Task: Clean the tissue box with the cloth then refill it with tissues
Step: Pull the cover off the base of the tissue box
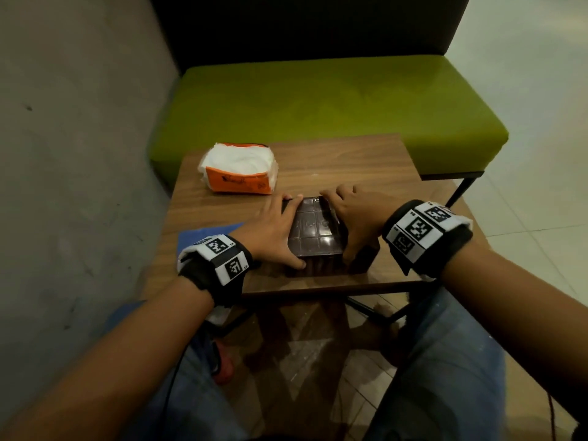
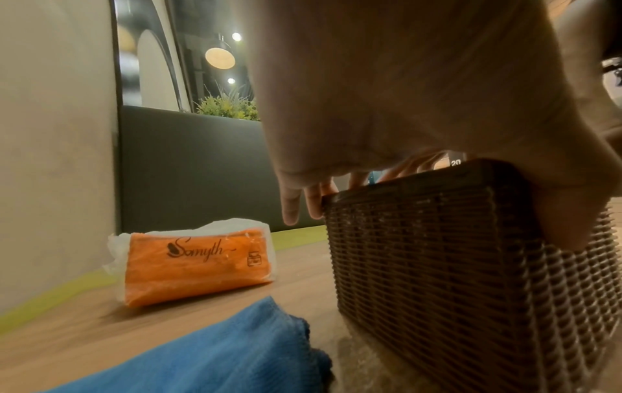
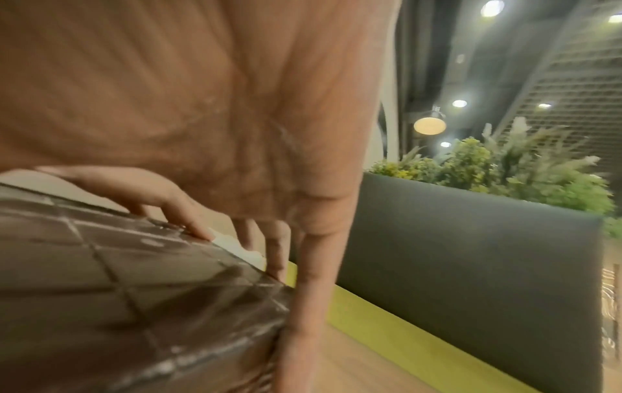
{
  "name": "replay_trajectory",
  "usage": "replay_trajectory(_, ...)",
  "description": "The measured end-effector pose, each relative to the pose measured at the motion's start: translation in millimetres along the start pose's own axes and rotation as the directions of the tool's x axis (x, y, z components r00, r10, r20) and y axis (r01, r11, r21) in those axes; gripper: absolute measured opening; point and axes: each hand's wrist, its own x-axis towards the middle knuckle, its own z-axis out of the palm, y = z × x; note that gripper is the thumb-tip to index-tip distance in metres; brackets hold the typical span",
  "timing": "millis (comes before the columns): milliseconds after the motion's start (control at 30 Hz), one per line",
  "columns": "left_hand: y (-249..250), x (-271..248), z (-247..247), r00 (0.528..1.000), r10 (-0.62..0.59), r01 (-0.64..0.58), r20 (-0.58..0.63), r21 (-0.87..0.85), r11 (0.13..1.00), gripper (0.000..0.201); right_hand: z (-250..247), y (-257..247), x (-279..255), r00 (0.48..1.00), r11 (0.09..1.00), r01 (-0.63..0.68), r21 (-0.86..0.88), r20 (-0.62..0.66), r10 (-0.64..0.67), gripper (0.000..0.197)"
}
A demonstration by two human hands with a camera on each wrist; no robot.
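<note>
A: Tissue box (image 1: 313, 237)?
B: Dark brown, woven sides, gridded top, on the near middle of the wooden table (image 1: 350, 163). Looks bottom-up, can't confirm.
A: Hands?
B: Left hand (image 1: 274, 230) clasps the box's left side, thumb curled over the near corner, fingers along the top edge. Right hand (image 1: 356, 218) grips the right side, thumb down the near face, fingertips (image 3: 202, 234) over the far top edge beside a white scrap.
A: Cloth?
B: Blue cloth (image 2: 215, 353) lies on the table left of the box, under the left wrist.
A: Tissues?
B: Orange tissue pack (image 1: 240, 168), opened, at the far left. Green bench (image 1: 334, 103) behind.
</note>
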Motion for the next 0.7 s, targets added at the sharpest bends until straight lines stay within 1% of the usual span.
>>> replay_trajectory(100, -3, 0, 0, 1.0, 0.013, -0.013, 0.01, -0.078, 0.997, 0.129, -4, -1, 2, 0.999, 0.999, 0.031, -0.041, 0.019, -0.03, 0.126)
replay_trajectory(200, -11, -2, 4, 0.999, 0.03, -0.026, 0.016, -0.194, 0.981, 0.128, -6, 0, 3, 0.999, 0.999, 0.035, -0.029, 0.038, -0.034, 0.126)
replay_trajectory(333, -16, -5, 15, 0.998, 0.044, -0.055, -0.044, -0.298, 0.953, 0.126, -4, 0, 4, 0.998, 0.999, 0.031, -0.024, 0.057, -0.03, 0.128)
replay_trajectory(533, -21, -6, 22, 0.99, 0.072, -0.11, -0.118, -0.36, 0.926, 0.126, -4, 1, 7, 0.997, 0.999, 0.039, -0.037, 0.064, -0.037, 0.127)
replay_trajectory(700, -20, -8, 24, 0.988, 0.082, -0.127, -0.128, -0.39, 0.912, 0.125, -4, 4, 7, 0.997, 0.998, 0.05, -0.038, 0.063, -0.047, 0.127)
